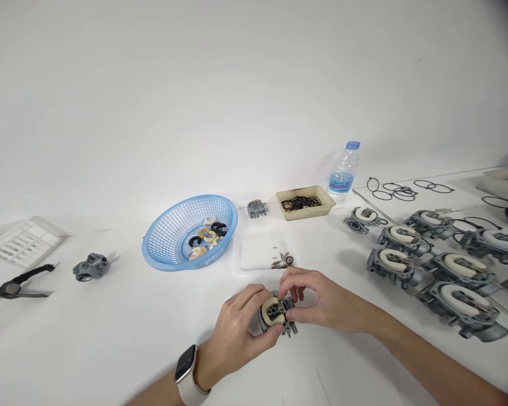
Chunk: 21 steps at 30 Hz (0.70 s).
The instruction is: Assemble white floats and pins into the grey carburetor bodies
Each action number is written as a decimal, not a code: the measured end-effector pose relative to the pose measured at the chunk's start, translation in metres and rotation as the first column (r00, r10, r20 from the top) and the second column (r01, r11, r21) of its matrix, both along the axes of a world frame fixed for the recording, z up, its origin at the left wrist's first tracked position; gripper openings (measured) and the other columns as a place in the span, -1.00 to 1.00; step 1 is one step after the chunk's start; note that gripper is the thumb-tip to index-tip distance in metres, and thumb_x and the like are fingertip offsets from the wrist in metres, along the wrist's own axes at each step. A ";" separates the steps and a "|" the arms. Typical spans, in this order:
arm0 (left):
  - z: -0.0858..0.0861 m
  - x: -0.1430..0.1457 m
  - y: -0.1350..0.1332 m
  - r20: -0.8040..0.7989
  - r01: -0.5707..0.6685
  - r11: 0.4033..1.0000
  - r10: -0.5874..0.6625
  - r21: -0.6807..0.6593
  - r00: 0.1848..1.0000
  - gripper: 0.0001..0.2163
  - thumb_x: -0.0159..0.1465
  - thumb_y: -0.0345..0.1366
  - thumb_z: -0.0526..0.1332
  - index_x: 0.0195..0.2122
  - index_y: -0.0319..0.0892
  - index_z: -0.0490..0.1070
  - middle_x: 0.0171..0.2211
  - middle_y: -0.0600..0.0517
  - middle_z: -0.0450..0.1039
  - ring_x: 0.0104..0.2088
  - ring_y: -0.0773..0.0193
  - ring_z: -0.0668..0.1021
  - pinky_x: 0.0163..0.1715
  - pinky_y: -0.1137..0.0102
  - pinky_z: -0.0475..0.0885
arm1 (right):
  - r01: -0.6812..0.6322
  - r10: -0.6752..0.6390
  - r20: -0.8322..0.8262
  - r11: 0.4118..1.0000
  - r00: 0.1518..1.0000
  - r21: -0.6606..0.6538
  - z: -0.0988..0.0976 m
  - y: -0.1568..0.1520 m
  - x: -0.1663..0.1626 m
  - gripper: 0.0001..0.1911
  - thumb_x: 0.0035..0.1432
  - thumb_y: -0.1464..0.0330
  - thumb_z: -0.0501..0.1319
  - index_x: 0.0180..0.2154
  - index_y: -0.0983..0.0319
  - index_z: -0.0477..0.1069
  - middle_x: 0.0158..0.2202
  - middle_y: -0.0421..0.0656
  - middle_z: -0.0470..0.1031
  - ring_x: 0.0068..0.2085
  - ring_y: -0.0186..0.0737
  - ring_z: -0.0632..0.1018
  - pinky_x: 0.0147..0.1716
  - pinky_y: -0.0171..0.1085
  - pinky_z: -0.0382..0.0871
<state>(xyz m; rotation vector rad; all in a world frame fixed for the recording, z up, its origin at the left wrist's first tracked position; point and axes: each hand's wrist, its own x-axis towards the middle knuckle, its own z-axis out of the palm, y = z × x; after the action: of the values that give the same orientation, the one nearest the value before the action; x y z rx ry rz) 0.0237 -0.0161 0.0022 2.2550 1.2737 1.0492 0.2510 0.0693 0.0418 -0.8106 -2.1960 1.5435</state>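
Observation:
A grey metal carburetor body with a cream float on top sits between both hands, just above the white table. My left hand, with a white watch on the wrist, wraps around its left side. My right hand pinches at the top right of the part with fingertips pressed together; whatever small piece they hold is hidden. A clear small tray with tiny metal pieces lies just beyond my hands.
A blue basket with cream and black rings stands behind left. A beige tray of black O-rings, a water bottle and a lone carburetor stand further back. Several assembled carburetors fill the right. Another body and black pliers lie at left.

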 end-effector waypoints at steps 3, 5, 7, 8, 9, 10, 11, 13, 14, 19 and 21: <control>-0.001 -0.001 0.000 -0.003 0.009 1.000 -0.009 -0.004 1.000 -0.69 0.31 -0.29 0.29 0.07 -0.10 0.37 -0.08 -0.07 0.49 -0.12 0.13 0.57 -0.12 0.28 0.55 | 0.003 -0.003 -0.009 0.999 1.000 0.036 -0.001 -0.001 0.000 -0.69 0.06 0.34 0.41 -0.11 0.14 0.54 -0.09 -0.16 0.43 -0.18 -0.20 0.45 -0.12 -0.22 0.40; -0.002 -0.001 0.001 -0.005 0.018 1.000 -0.018 -0.004 1.000 -0.68 0.32 -0.28 0.29 0.09 -0.09 0.37 -0.06 -0.08 0.48 -0.10 0.13 0.57 -0.10 0.28 0.55 | 0.016 -0.013 -0.031 0.995 0.999 0.098 0.000 -0.003 -0.001 -0.62 0.02 0.40 0.40 -0.07 0.13 0.51 -0.11 -0.17 0.44 -0.18 -0.20 0.44 -0.13 -0.23 0.39; -0.003 -0.002 0.002 0.001 0.023 1.000 -0.023 -0.008 1.000 -0.68 0.32 -0.27 0.29 0.09 -0.09 0.37 -0.05 -0.08 0.48 -0.09 0.13 0.57 -0.09 0.29 0.55 | 0.015 -0.009 -0.040 0.989 0.999 0.149 0.001 -0.006 -0.002 -0.63 0.01 0.45 0.36 -0.09 0.13 0.48 -0.15 -0.20 0.46 -0.20 -0.22 0.43 -0.15 -0.25 0.37; -0.003 -0.002 0.003 0.007 0.026 1.000 -0.025 -0.013 1.000 -0.69 0.33 -0.27 0.29 0.09 -0.09 0.37 -0.05 -0.08 0.48 -0.10 0.13 0.57 -0.09 0.29 0.55 | 0.009 -0.002 -0.040 0.987 0.999 0.163 0.002 -0.007 -0.002 -0.65 0.01 0.48 0.34 -0.12 0.13 0.47 -0.17 -0.21 0.47 -0.21 -0.23 0.43 -0.16 -0.26 0.36; -0.003 -0.002 0.004 0.014 0.029 0.999 -0.029 -0.017 0.999 -0.69 0.33 -0.27 0.28 0.08 -0.09 0.38 -0.06 -0.08 0.48 -0.10 0.13 0.57 -0.10 0.29 0.55 | 0.004 0.003 -0.043 0.985 0.999 0.170 0.002 -0.009 -0.003 -0.67 0.01 0.49 0.32 -0.14 0.13 0.46 -0.19 -0.23 0.47 -0.22 -0.24 0.42 -0.17 -0.27 0.35; -0.003 -0.003 0.005 0.018 0.035 0.999 -0.035 -0.020 0.999 -0.70 0.33 -0.27 0.28 0.07 -0.10 0.38 -0.06 -0.08 0.48 -0.11 0.13 0.57 -0.10 0.29 0.54 | 0.001 0.007 -0.046 0.985 0.999 0.173 0.003 -0.010 -0.003 -0.68 0.01 0.50 0.31 -0.15 0.13 0.45 -0.20 -0.24 0.48 -0.22 -0.24 0.42 -0.17 -0.28 0.35; -0.003 -0.003 0.005 0.020 0.043 0.999 -0.043 -0.021 0.999 -0.71 0.33 -0.27 0.28 0.07 -0.10 0.38 -0.07 -0.08 0.48 -0.11 0.13 0.57 -0.11 0.29 0.54 | 0.003 0.006 -0.051 0.984 0.999 0.175 0.003 -0.011 -0.004 -0.68 0.01 0.51 0.30 -0.16 0.13 0.45 -0.21 -0.25 0.48 -0.22 -0.25 0.42 -0.18 -0.29 0.34; -0.003 -0.004 0.006 0.021 0.061 0.998 -0.061 -0.012 0.998 -0.71 0.34 -0.27 0.28 0.07 -0.10 0.37 -0.09 -0.07 0.49 -0.12 0.13 0.57 -0.12 0.30 0.53 | 0.010 0.002 -0.064 0.982 0.998 0.186 0.003 -0.012 -0.004 -0.67 0.01 0.52 0.30 -0.15 0.13 0.46 -0.21 -0.26 0.48 -0.22 -0.25 0.41 -0.18 -0.31 0.34; -0.003 -0.005 0.006 0.020 0.067 0.998 -0.067 -0.011 0.998 -0.71 0.35 -0.26 0.27 0.08 -0.09 0.37 -0.10 -0.06 0.50 -0.13 0.14 0.57 -0.13 0.30 0.53 | 0.009 0.004 -0.066 0.981 0.998 0.195 0.002 -0.012 -0.004 -0.66 0.01 0.52 0.30 -0.14 0.13 0.47 -0.21 -0.25 0.48 -0.22 -0.25 0.41 -0.17 -0.31 0.34; -0.006 -0.011 0.008 0.012 0.092 0.992 -0.092 -0.090 0.996 -0.56 0.37 0.07 0.25 0.13 -0.07 0.35 -0.06 -0.08 0.53 -0.10 0.08 0.60 -0.12 0.28 0.55 | 0.006 0.019 -0.104 0.972 0.994 0.233 -0.001 -0.012 -0.004 -0.65 0.02 0.50 0.30 -0.10 0.14 0.49 -0.23 -0.22 0.47 -0.23 -0.24 0.44 -0.16 -0.30 0.37; -0.007 -0.012 0.010 0.003 0.089 0.991 -0.089 -0.096 0.996 -0.47 0.30 0.16 0.28 0.14 -0.07 0.36 -0.04 -0.09 0.54 -0.09 0.05 0.60 -0.11 0.26 0.56 | 0.018 0.014 -0.135 0.972 0.991 0.236 -0.003 -0.012 -0.004 -0.65 0.02 0.49 0.30 -0.11 0.15 0.50 -0.23 -0.21 0.47 -0.23 -0.23 0.45 -0.16 -0.29 0.38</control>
<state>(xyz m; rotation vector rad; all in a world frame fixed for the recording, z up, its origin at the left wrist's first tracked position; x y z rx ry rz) 0.0114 -0.0064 -0.0050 2.2184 1.1861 0.9352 0.2465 0.0573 0.0388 -0.6149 -2.2225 1.2628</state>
